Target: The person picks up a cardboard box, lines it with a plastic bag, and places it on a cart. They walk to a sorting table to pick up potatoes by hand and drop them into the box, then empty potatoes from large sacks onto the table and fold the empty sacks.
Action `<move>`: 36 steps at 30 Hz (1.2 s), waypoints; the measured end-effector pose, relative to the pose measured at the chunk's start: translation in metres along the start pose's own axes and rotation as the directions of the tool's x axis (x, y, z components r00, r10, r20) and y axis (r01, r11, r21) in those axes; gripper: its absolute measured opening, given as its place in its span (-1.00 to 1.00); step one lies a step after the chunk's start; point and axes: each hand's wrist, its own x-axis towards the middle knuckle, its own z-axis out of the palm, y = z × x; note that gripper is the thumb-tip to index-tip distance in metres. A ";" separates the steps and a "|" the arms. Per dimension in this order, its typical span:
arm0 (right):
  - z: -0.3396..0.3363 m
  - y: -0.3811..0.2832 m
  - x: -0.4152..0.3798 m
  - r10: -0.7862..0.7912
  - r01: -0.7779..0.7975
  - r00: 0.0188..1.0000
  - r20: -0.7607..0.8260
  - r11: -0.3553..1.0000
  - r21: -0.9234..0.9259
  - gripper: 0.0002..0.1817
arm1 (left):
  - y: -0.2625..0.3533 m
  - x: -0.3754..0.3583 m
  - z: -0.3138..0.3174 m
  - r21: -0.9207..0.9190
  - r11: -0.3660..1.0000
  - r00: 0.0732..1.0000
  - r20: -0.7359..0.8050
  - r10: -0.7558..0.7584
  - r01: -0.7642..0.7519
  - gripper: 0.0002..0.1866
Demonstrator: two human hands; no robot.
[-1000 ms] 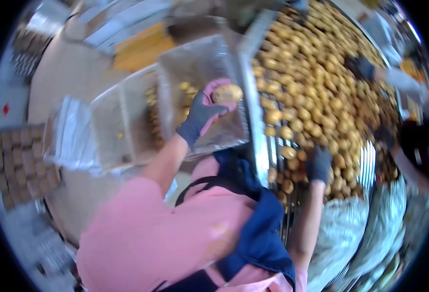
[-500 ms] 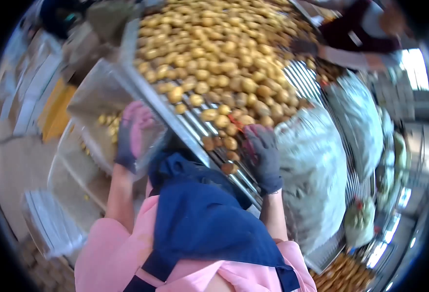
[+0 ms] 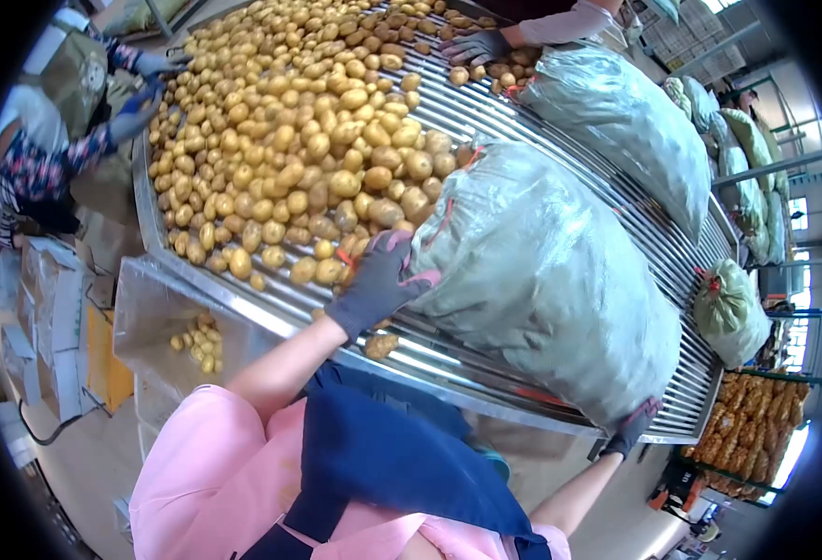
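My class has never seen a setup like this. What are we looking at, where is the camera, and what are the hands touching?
There is no machine arm here: the hands are a person's own, in grey-and-pink gloves. Every picture comes from one camera on that person's head, looking forward and down. Potatoes are heaped on a table of parallel metal bars. The left hand is against the potato-side end of a bulging pale-green sack; the right hand is at its opposite end. How firmly they grip is unclear. Another person's gloved hand is across the table.
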 end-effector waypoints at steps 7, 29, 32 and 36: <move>-0.026 0.000 0.047 0.423 -0.628 0.778 0.465 0.546 0.554 -0.32 | 0.029 0.016 0.015 -0.117 0.992 0.982 -0.187 0.031 -0.053 -0.64; -0.028 -0.174 -0.088 0.381 -0.727 0.663 0.645 0.532 0.433 -0.38 | 0.023 0.092 -0.114 -0.378 0.917 0.971 -0.234 0.035 -0.125 -0.69; -0.014 -0.181 -0.099 0.349 -0.734 0.660 0.665 0.488 0.472 -0.38 | -0.005 0.053 -0.150 -0.129 0.983 0.954 -0.286 0.086 -0.127 -0.68; 0.031 -0.176 -0.080 0.358 -0.687 0.718 0.597 0.502 0.525 -0.41 | -0.019 0.045 -0.175 -0.873 0.487 0.857 -0.218 -0.467 0.043 -0.68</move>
